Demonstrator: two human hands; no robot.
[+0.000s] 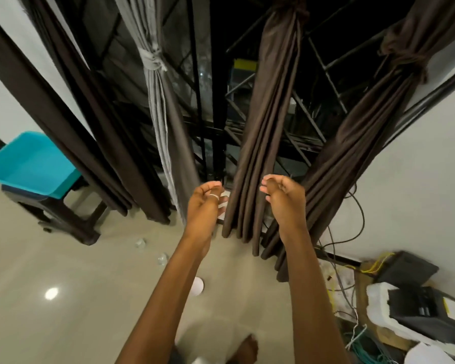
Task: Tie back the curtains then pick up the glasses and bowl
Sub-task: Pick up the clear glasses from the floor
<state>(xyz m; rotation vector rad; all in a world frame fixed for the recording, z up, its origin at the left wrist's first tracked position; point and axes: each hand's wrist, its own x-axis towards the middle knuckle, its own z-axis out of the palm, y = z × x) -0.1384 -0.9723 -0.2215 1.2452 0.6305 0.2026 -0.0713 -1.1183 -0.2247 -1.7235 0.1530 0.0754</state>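
Note:
Three curtains hang knotted before a dark window: a grey one (158, 106), a brown middle one (265, 122) and a brown right one (365, 143). My left hand (204, 203) wears a ring and hovers left of the middle curtain's lower folds, fingers curled, holding nothing. My right hand (284, 198) floats just right of those folds, fingers apart and empty. Two clear glasses (140, 243) (162, 258) stand on the beige floor to the left. A white bowl (197, 286) lies on the floor, partly hidden behind my left forearm.
A turquoise tub (32, 164) sits on a dark stool (63, 219) at left. Cables (352, 222), a black box (405, 269) and white foam packing (378, 300) crowd the right wall. My foot (244, 348) shows at the bottom edge.

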